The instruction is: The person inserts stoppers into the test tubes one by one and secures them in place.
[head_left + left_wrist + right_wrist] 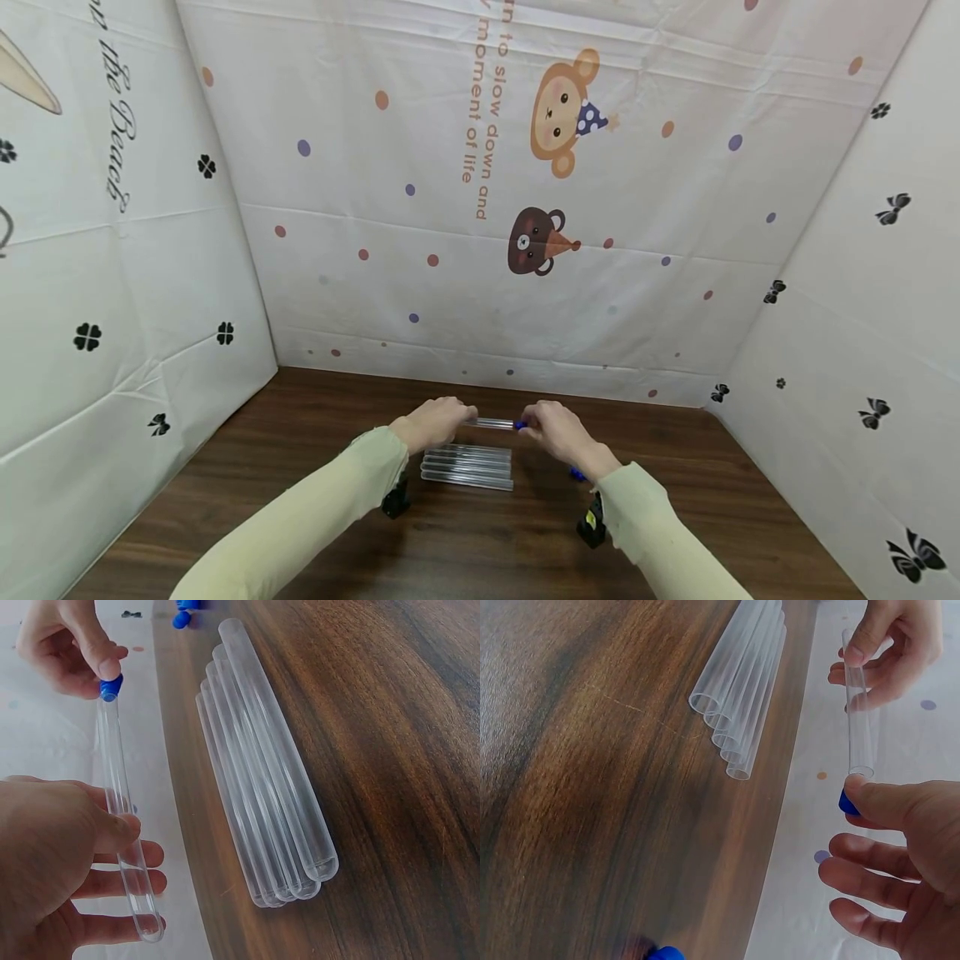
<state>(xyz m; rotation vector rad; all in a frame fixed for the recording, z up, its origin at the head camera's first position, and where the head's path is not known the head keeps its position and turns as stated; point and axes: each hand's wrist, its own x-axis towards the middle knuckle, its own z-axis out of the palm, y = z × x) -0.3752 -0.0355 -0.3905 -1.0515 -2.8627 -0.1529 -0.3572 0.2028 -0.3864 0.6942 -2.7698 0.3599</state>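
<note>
My left hand (60, 862) grips a clear test tube (116, 765), thumb on one side and fingers behind it. At the tube's open end my right hand (922, 847) pinches a blue cap (848, 802) between thumb and forefinger, its other fingers spread apart. In the left wrist view the cap sits right at the tube's mouth. Both hands (558, 429) are raised over the far part of the table. Just nearer than the held tube, several more clear test tubes (467, 467) lie side by side, open ends to the right.
More blue caps (577, 473) lie on the brown wooden table (480, 542) near the right forearm. White printed cloth (450, 292) hangs behind the table and along both sides.
</note>
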